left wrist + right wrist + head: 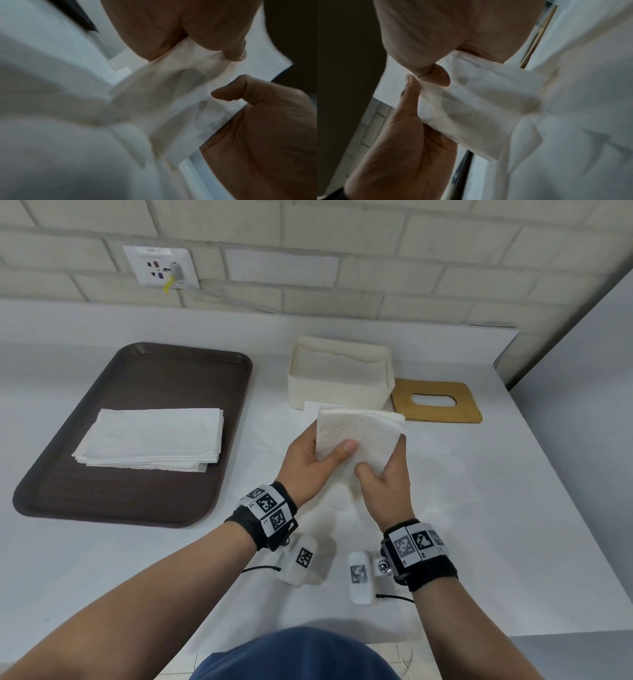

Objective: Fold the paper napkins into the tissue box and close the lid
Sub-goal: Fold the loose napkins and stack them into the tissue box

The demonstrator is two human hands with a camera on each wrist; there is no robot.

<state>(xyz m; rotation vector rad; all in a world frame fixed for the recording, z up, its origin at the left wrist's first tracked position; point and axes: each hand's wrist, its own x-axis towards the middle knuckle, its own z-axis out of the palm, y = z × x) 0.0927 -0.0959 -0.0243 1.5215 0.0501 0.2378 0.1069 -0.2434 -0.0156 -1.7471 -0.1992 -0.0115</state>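
Note:
A folded white napkin [363,433] is lifted above the white table, just in front of the open cream tissue box [337,392]. My left hand [318,455] grips its left edge, thumb across the top face. My right hand [383,474] pinches its lower right corner. From the left wrist view the napkin [171,102] hangs between my left hand [205,44] above and my right hand [257,128] below. The right wrist view shows the same napkin [481,108] pinched by my right hand [436,67]. The wooden lid [404,405] with an oval slot lies flat, right of the box.
A brown tray [164,371] at the left carries a stack of flat napkins [150,445]. A loose white sheet [310,406] lies on the table under the held napkin. A brick wall with a socket [161,266] stands behind. The table ends at the right.

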